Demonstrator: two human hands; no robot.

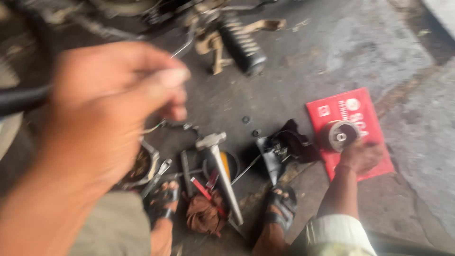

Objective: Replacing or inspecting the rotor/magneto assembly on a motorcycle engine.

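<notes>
My left hand (109, 109) is close to the camera and blurred. Its thumb and forefinger pinch a thin metal wire (182, 47) that runs up toward the machine parts at the top. A black tube (19, 100) passes behind this hand at the left edge. My right hand (362, 155) reaches out low on the right, fingers curled against the near side of a round metal part (339, 135). That part stands on a flat red box (348, 114) lying on the concrete floor.
Between my sandalled feet (280, 205) lie a hammer (219, 166), a spanner (159, 173), a red-handled tool (204, 189), a brown rag (204, 215) and a round tin (230, 163). A black coil spring (242, 45) and vehicle parts lie at the top. A black cloth (291, 140) sits left of the box.
</notes>
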